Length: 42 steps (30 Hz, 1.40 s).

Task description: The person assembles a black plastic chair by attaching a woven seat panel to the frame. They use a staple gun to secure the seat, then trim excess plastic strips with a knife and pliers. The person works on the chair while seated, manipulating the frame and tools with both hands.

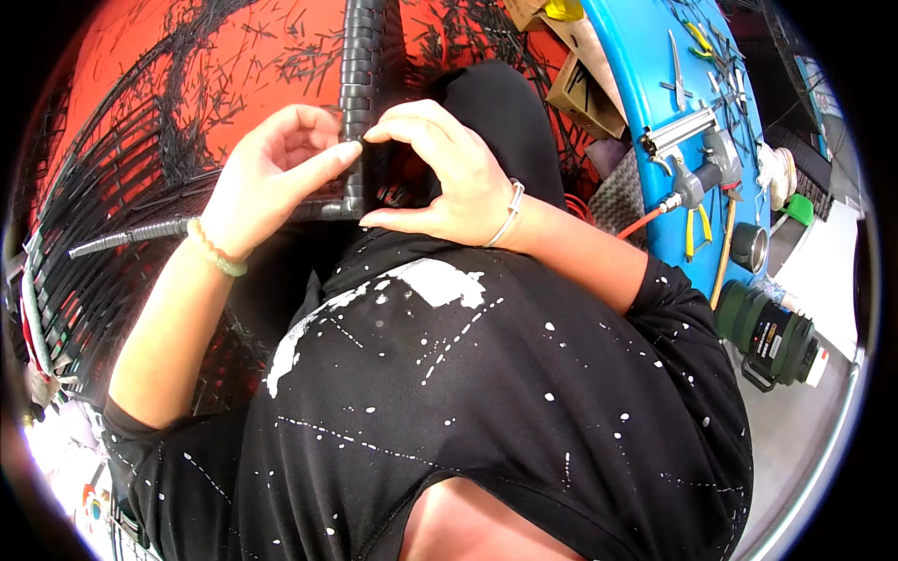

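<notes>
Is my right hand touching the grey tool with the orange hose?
Apart: the head view shows a wide gap between the right hand, beside the black wrapped bar, and the grey tool.

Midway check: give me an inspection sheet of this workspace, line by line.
Surface: blue table at right; red surface ahead.
Things: black wrapped bar between the hands.
Clutter: black scraps over the red surface; grey tool and pliers on the table.
Hands: left hand, thumb at the bar, grip unclear; right hand, fingertips near it, thumb spread.
Cables: orange hose at the grey tool.
Surroundings: cardboard box, green bottle.
</notes>
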{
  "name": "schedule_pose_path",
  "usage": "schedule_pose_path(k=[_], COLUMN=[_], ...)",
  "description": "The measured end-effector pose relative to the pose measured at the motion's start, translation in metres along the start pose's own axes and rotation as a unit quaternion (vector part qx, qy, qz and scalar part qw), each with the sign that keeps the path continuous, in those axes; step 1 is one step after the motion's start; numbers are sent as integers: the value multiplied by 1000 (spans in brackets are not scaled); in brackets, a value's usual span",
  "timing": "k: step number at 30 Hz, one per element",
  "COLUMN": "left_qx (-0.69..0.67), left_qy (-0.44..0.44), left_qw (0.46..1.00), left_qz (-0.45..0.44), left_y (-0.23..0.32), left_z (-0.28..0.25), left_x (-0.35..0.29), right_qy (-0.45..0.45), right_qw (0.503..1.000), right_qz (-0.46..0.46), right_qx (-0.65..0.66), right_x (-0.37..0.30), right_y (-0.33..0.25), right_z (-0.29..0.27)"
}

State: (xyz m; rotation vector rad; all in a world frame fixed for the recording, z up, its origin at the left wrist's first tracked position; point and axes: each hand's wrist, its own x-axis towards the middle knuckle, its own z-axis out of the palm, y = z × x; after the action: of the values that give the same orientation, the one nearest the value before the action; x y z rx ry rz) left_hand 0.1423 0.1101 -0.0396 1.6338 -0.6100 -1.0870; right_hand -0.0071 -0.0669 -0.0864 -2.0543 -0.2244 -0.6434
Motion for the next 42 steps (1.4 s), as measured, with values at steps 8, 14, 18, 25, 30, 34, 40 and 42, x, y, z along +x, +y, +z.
schedule_pose_path(k=[8,14,18,25,30,34,40,42], left_qx=[130,84,111,126,135,142,144,127], left_qy=[-65,-67,-68,-16,-30,-22,-38,-34], left_qw=[981,984,982,987,984,984,984,987], left_qz=[-125,-139,-135,-97,-112,-104,-102,-91], left_y=[18,25,27,22,19,16,16,15], left_z=[5,8,7,15,12,14,16,17], left_x=[9,7,9,1,-2,-5,-14,-15], right_qy=[22,12,9,18,6,-4,-36,-36], right_qw=[999,996,996,992,992,991,987,988], right_qz=[-15,-7,6,19,13,10,19,19], right_qx=[35,87,92,120,125,131,153,146], right_x=[-6,-9,-10,-13,-14,-14,-15,-14], right_y=[9,13,12,14,13,14,13,12], right_z=[4,1,-2,0,-1,-3,-3,-4])
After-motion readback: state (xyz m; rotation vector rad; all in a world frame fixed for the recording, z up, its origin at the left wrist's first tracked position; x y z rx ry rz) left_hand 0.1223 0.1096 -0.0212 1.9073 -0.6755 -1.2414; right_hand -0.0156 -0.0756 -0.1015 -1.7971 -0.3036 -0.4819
